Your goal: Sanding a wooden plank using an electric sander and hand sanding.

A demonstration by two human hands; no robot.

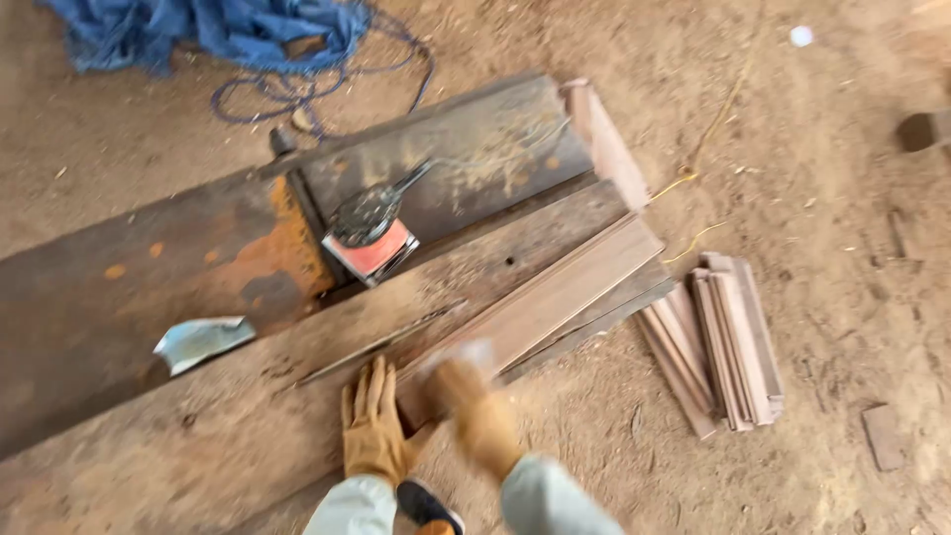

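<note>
left hand point(373, 426) lies flat, fingers spread, beside the wooden strip's point(540, 297) near end at lower centre; blurred right hand point(474, 404) covers that end, grip unclear. strip runs toward upper right.

Bare plank point(198, 436) lies open left of the gloved left hand point(372, 426). Ahead, a long wood strip point(540, 302) crosses the plank's right end; beyond it an orange block with a wire brush point(369, 238) blocks the rusty beam point(149, 277).

Single head view, looking steeply down from close above at plank point(327, 357) on sawdust ground point(842, 178).
</note>
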